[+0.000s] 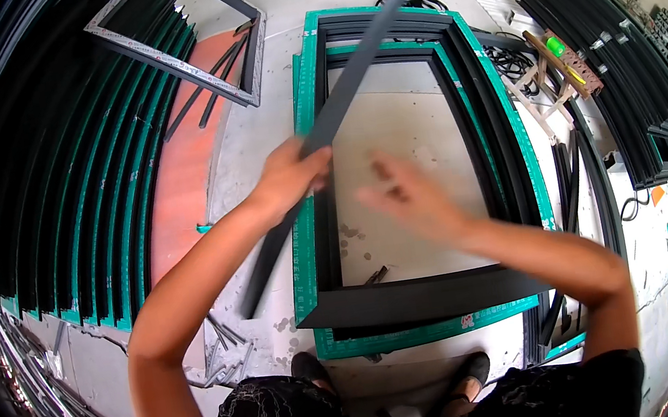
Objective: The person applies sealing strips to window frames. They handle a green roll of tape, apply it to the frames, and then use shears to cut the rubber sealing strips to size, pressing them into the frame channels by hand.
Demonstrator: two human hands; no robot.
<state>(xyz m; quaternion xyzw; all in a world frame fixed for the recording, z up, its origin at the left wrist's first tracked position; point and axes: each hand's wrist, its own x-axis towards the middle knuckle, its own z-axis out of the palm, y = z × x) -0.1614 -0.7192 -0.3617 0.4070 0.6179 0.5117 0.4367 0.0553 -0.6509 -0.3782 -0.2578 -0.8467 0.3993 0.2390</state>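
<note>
My left hand (291,179) is closed around a long dark grey profile strip (369,48). The strip slants from the lower left up to the far right, crossing above the left side of a stacked frame. My right hand (420,201) is over the frame's opening, blurred by motion, with its fingers apart and no held thing visible. Below both hands lie rectangular black frames (423,298) with green film on their edges, one on top of another. The floor shows through their opening, with a small dark piece (377,275) near the front inner edge.
At left stand many upright green-and-black frames (88,217) beside an orange-red sheet (184,204). A grey frame (254,66) leans at the back left. A wooden stand (558,70) and stacked dark profiles (617,66) are at right. Short metal offcuts (226,352) lie near my feet.
</note>
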